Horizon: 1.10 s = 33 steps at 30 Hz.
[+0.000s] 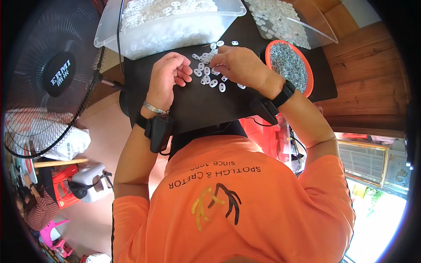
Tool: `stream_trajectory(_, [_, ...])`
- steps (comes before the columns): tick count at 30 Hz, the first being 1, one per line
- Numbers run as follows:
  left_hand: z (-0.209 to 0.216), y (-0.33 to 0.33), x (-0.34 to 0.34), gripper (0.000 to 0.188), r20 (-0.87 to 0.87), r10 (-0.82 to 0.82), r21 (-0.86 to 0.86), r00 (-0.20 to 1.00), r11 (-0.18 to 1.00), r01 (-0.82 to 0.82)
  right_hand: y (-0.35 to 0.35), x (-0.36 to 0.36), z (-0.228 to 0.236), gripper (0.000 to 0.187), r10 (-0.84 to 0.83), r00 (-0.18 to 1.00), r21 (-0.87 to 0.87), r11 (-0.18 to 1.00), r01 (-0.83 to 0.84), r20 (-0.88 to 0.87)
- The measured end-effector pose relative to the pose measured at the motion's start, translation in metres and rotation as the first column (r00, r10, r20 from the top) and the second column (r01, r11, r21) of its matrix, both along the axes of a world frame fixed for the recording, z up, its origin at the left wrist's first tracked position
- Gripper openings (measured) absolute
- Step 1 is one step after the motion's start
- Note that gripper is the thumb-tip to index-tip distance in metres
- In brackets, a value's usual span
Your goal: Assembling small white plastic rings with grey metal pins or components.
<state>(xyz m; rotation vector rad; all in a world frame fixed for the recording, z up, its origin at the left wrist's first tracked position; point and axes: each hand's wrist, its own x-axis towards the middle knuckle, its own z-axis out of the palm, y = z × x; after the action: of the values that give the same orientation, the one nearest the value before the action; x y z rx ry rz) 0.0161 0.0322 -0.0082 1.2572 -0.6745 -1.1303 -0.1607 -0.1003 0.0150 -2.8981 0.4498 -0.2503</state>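
Small white oval plastic pieces with two holes each (207,70) lie scattered in a loose pile on the dark table (188,103). My left hand (169,72) is at the left side of the pile, its fingers curled in toward the palm; whatever they may hold is hidden. Over the pile's right side reaches my right hand (243,65), thumb and fingers bent down together among the pieces. Its fingertips are partly covered by the hand itself, so I cannot make out what is between them.
Behind the pile stands a clear plastic bin (171,39) full of similar white pieces. Another clear bin (322,22) holds more at the back right. An orange-red bowl (310,74) of small silvery parts sits right of my right hand. A black fan (61,74) stands left.
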Motion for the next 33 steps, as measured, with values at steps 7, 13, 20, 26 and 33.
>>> stream_trajectory(7, [-0.001, 0.0, -0.001, 0.022, -0.003, -0.007, -0.003, 1.0, 1.0, 0.007, 0.007, -0.002, 0.004, 0.018, 0.064, 0.998, -0.051, 0.997, -0.065, -0.015])
stream_trajectory(13, [-0.001, 0.0, -0.002, 0.022, 0.0, -0.002, -0.011, 1.0, 1.0, 0.002, 0.004, 0.002, -0.004, 0.01, 0.057, 0.998, 0.001, 0.998, -0.057, 0.012])
stream_trajectory(20, [0.001, 0.0, -0.004, 0.022, 0.016, -0.001, 0.019, 1.0, 1.0, 0.0, -0.006, 0.002, -0.012, 0.008, 0.026, 0.989, 0.047, 0.998, -0.033, 0.143])
stream_trajectory(26, [-0.001, 0.0, -0.002, 0.024, 0.059, -0.028, 0.036, 0.998, 0.999, 0.026, -0.009, -0.013, 0.018, 0.012, -0.022, 0.994, 0.109, 0.994, 0.01, 0.108])
stream_trajectory(33, [0.001, -0.001, -0.005, 0.021, 0.029, -0.017, 0.016, 0.999, 1.0, 0.016, 0.009, -0.028, 0.008, 0.016, 0.08, 0.997, 0.025, 0.996, -0.08, 0.003])
